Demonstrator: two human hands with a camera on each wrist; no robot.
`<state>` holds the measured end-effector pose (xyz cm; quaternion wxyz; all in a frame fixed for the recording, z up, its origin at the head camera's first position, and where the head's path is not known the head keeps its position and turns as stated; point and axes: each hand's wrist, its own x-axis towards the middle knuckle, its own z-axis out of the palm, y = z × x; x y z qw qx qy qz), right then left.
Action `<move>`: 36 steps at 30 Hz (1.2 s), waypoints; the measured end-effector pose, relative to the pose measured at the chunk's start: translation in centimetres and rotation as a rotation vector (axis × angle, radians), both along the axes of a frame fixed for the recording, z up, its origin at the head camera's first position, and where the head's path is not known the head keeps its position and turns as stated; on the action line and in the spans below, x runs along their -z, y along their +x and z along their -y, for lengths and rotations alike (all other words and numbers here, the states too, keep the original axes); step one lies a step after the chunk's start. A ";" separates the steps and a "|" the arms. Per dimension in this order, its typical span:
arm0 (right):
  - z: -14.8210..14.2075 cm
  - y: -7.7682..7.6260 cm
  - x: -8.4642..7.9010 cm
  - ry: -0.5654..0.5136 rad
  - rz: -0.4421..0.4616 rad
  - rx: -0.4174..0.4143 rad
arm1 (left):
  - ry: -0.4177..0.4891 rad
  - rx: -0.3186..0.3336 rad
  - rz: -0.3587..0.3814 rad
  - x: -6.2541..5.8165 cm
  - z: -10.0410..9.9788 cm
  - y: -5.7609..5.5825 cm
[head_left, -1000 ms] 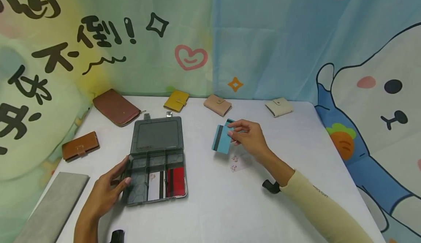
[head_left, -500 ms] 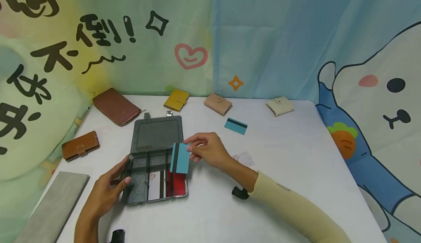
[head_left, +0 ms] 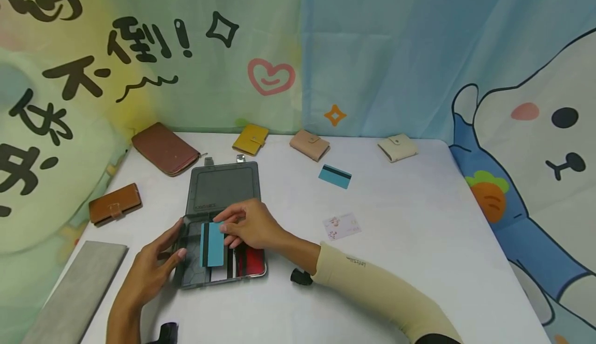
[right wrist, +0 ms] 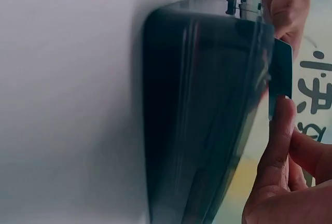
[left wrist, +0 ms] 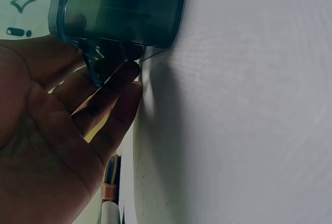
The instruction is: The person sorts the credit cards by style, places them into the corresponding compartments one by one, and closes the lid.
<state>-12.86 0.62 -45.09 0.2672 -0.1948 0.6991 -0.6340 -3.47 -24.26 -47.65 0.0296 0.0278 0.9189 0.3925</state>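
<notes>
A grey translucent plastic compartment box [head_left: 224,184] lies with its lid folded back on the white table. My left hand [head_left: 145,270] holds its left side, thumb at the rim; its fingers [left wrist: 116,112] meet the box wall in the left wrist view. Between thumb and fingers, my right hand [head_left: 255,224] pinches a light blue card [head_left: 215,245] with a black stripe, over the left and middle compartments. From the right wrist, that card [right wrist: 281,71] shows above the box's side wall. A red card [head_left: 254,261] lies in the right compartment; a white card [head_left: 218,273] beside it is partly hidden.
Another blue card [head_left: 335,177] and a pale patterned card [head_left: 342,226] lie right of the box. Along the back are a brown wallet [head_left: 165,149], a yellow one [head_left: 250,139], a pink-beige one [head_left: 309,145] and a cream one [head_left: 398,148]. Leftward lie a tan wallet [head_left: 115,204] and a grey slab [head_left: 76,292].
My right hand has left one blue card on the table at the back. With the other blue card it has moved left over the box. My left hand stays on the box.
</notes>
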 end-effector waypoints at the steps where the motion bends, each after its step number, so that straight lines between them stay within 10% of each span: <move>1: 0.4 0.1 0.0 0.007 0.007 -0.004 | -0.004 0.000 0.001 -0.1 0.0 0.0; 9: 2.5 0.3 0.4 0.068 0.001 -0.007 | 0.006 0.007 0.011 -0.1 -0.1 -0.2; 22: 4.7 1.5 0.2 0.365 -0.252 -0.083 | 0.026 -0.003 0.059 -0.4 -0.4 -0.2; 36: -1.1 -3.2 0.8 0.112 -0.321 -0.069 | 0.005 -0.021 0.053 0.0 -0.3 0.1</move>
